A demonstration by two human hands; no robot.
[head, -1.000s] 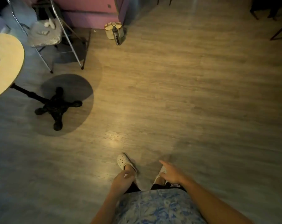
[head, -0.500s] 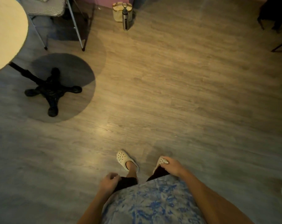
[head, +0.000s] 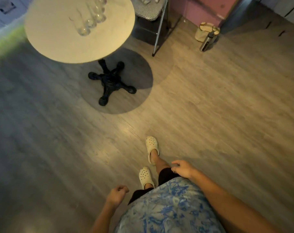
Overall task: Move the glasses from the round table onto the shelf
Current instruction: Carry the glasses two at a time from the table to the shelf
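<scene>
- Glasses (head: 91,20): clear, tall and see-through, bunched in 1 tight row on the far side of the round table (head: 58,42). They're too smeared to count exactly, maybe 4 or 5. Nobody is touching them, and they're well apart from both hands.
- 1 table top, pale, smooth and round, on 1 black metal base (head: 111,82) with 4 knobby feet.
- 2 hands, both holding nothing. The left hand (head: 118,193) hangs by the hip with its fingers loosely curled in. The right hand (head: 183,169) is by the thigh, fingers relaxed and a bit bent.
- 2 cream clogs (head: 152,145) with holes in the top, 1 foot ahead of the other on the floor (head: 210,106), which is grey-brown wood-look planks.
- 1 blue and white blotchy shirt (head: 168,209).
- 1 folding chair (head: 159,27) just right of the table, with thin metal legs and a checked seat pad.
- 1 cream fabric bag (head: 204,31) with 1 shiny metal bottle (head: 207,42) leaning right beside it, near a pink cabinet (head: 201,7).
</scene>
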